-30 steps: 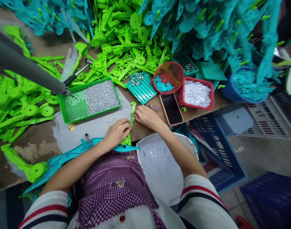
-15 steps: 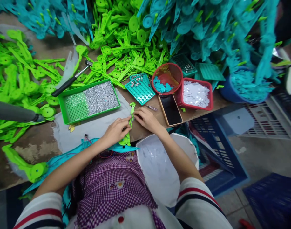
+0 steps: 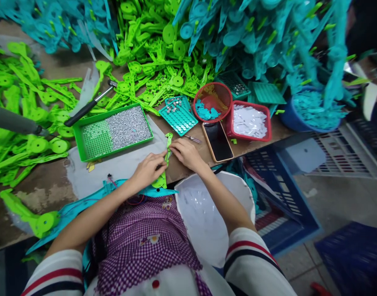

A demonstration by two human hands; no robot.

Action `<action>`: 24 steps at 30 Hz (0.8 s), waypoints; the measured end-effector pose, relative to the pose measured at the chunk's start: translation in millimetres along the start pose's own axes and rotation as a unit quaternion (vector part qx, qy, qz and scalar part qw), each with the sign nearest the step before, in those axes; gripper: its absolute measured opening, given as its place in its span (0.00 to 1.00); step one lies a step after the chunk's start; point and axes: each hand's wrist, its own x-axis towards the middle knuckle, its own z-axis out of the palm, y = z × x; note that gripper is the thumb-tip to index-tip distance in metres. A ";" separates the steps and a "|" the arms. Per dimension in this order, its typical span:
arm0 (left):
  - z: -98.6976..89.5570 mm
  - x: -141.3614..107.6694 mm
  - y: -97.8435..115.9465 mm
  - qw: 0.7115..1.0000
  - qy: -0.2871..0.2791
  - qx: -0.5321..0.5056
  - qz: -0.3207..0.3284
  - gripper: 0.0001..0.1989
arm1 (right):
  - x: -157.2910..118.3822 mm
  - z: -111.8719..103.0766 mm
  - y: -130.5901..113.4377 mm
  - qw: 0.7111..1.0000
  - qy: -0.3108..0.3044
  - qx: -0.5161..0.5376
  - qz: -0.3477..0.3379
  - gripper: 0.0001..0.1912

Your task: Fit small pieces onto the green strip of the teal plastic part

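At the table's front edge a slim bright green plastic part [image 3: 160,181] lies lengthwise, pointing away from me, over a long turquoise piece [image 3: 92,196]. My left hand [image 3: 147,169] is closed on its left side, thumb and fingers pressed to the green part. From the right, my right hand [image 3: 186,153] touches the same part with its fingers pinched together near its upper half. Whatever tiny thing may be between the right fingertips is too small to make out. A grey cloth [image 3: 114,170] lies under and left of the part.
A green tray [image 3: 112,154] of small metal pieces, a hammer [image 3: 91,106], a turquoise tray [image 3: 180,119], a screwdriver [image 3: 193,139], a phone [image 3: 217,142] and red baskets [image 3: 268,135] surround the hands. Green and turquoise parts pile up behind. A white-lined container [image 3: 203,213] stands below the edge.
The whole view has shifted slightly, so the table things appear a little further left. Both hands stay at the green part, with hardly any change in their grip.
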 end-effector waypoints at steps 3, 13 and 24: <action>-0.1 -0.2 0.5 1.000 -0.001 0.002 -0.005 0.05 | -0.6 0.9 -2.0 1.000 -0.008 -0.016 0.006 0.14; -1.2 -0.3 2.8 1.000 -0.011 0.000 -0.017 0.06 | -6.3 4.6 -6.7 0.998 0.021 -0.002 0.053 0.14; -3.2 -0.1 4.1 1.000 -0.014 -0.002 -0.015 0.05 | -2.2 0.6 -12.4 0.994 -0.042 -0.090 0.046 0.15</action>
